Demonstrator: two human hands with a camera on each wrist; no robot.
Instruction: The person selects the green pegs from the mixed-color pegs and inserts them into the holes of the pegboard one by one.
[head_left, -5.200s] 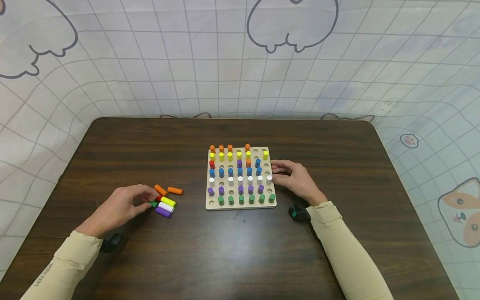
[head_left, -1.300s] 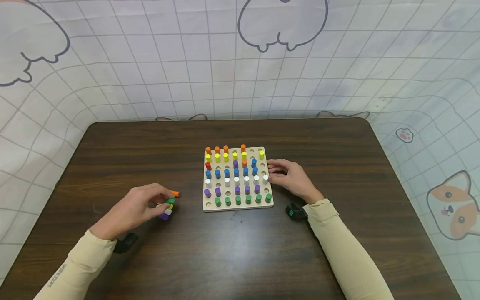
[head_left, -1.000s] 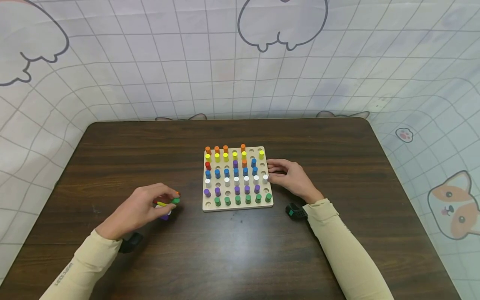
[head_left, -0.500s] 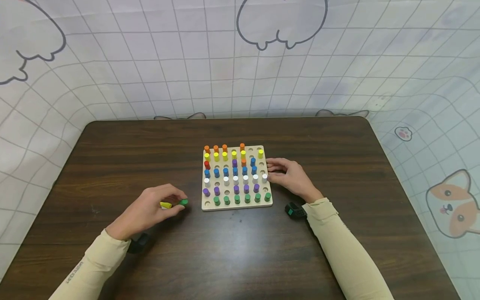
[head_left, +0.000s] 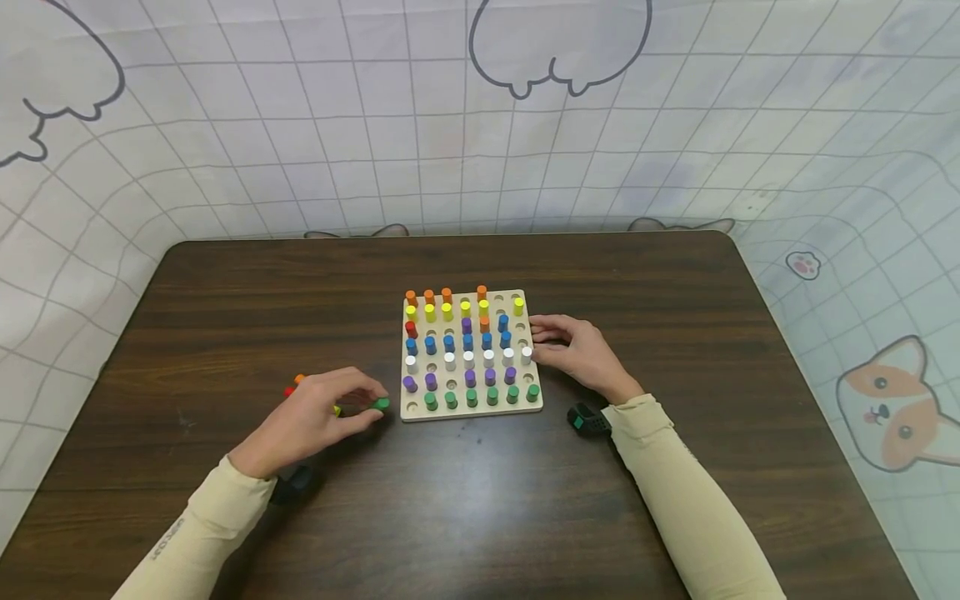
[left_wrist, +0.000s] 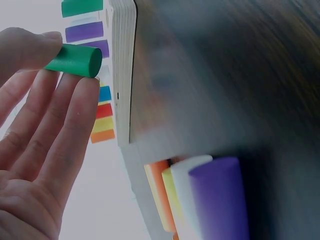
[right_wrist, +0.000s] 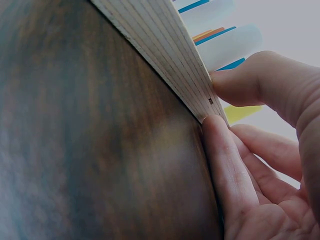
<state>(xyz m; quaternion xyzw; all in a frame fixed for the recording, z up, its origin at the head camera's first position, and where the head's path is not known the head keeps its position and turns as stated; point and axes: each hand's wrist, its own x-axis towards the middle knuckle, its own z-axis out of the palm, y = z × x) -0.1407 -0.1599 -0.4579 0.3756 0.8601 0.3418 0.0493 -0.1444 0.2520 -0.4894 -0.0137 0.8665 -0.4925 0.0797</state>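
Observation:
Between thumb and fingertips, my left hand (head_left: 315, 421) pinches a green peg (left_wrist: 77, 61), just left of the front left corner of the wooden pegboard (head_left: 480, 412). The board lies flat and bears rows of orange, yellow, blue, white, purple and green pegs, with a red one at its left; several holes show bare. Against the board's right edge rests my right hand (head_left: 581, 354). In the right wrist view its thumb (right_wrist: 240, 85) touches the upper edge, and nearly straight fingers (right_wrist: 227, 165) lie along the side.
Loose pegs lie on the dark wooden table (head_left: 480, 508) under and behind my left hand: purple (left_wrist: 220, 200), white (left_wrist: 192, 170), yellow and orange, plus a red one (head_left: 288, 391). A white curtain with cartoon animals (head_left: 375, 125) surrounds the table's back and sides.
My left hand has taken the green peg from the loose pile and carried it right, close to the board. The right hand stays at the board's edge. The head view has shifted slightly.

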